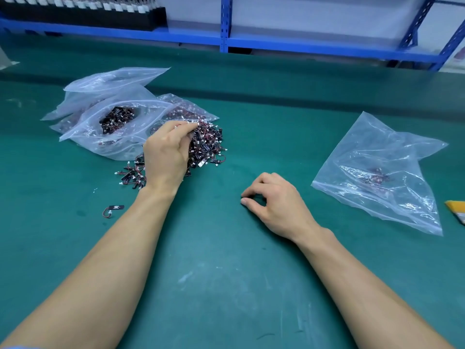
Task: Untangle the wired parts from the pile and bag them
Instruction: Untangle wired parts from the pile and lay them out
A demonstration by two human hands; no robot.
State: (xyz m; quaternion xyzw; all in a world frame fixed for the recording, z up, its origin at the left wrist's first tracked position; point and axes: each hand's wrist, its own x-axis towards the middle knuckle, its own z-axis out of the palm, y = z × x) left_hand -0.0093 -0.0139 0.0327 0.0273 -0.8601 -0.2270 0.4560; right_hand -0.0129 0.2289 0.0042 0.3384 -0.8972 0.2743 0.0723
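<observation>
Fingertips of the left hand (167, 154) are buried in the pile of wired parts (207, 147); its fingers curl down round a clump at the top. The pile lies on the green desk (226, 273) against a heap of clear zip bags (110, 96) whose dark contents blur together. The right hand (275, 201) rests on the desk, loosely curled, thumb near forefinger, nothing seen in it. To its right lies a zip bag (377, 177) with a few parts inside. A yellow object (456, 210) is cut off at the edge. One loose wired part (114, 209) lies beside the left forearm.
</observation>
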